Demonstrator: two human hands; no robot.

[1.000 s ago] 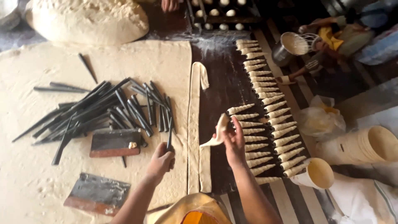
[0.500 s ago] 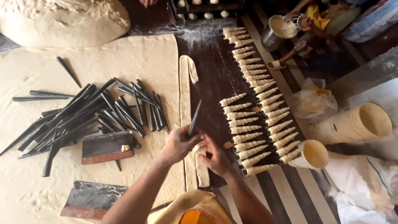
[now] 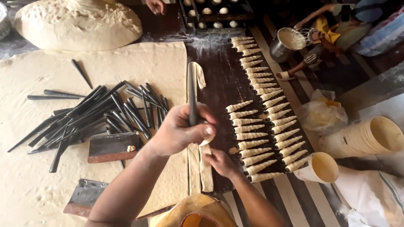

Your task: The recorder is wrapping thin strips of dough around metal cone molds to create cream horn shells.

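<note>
My left hand [image 3: 181, 130] grips a dark metal cone [image 3: 192, 94] that points away from me, its wide end at my fingers. My right hand [image 3: 221, 162] sits just below, fingers on a narrow dough strip [image 3: 205, 168] that runs up to the cone's base. More cut strips [image 3: 193, 164] lie beside it along the edge of a large rolled dough sheet [image 3: 84, 63]. A heap of several bare dark cones [image 3: 97, 115] lies on the sheet to the left. Two rows of dough-wrapped cones [image 3: 261, 122] cover a dark tray [image 3: 219, 75] to the right.
Two flat metal scrapers [image 3: 112, 147] [image 3: 86, 195] rest on the sheet near me. A big dough mound [image 3: 78, 23] sits at the back left. A tray of dough balls [image 3: 214, 10] and another person's hand [image 3: 156, 6] are at the top. Stacked paper cups [image 3: 370, 136], a single cup [image 3: 320, 166] and a metal pot [image 3: 286, 42] stand right.
My left hand picked a bare cone from the heap and brought it to the centre. My right hand set down a wrapped cone and moved to the dough strip beneath the cone.
</note>
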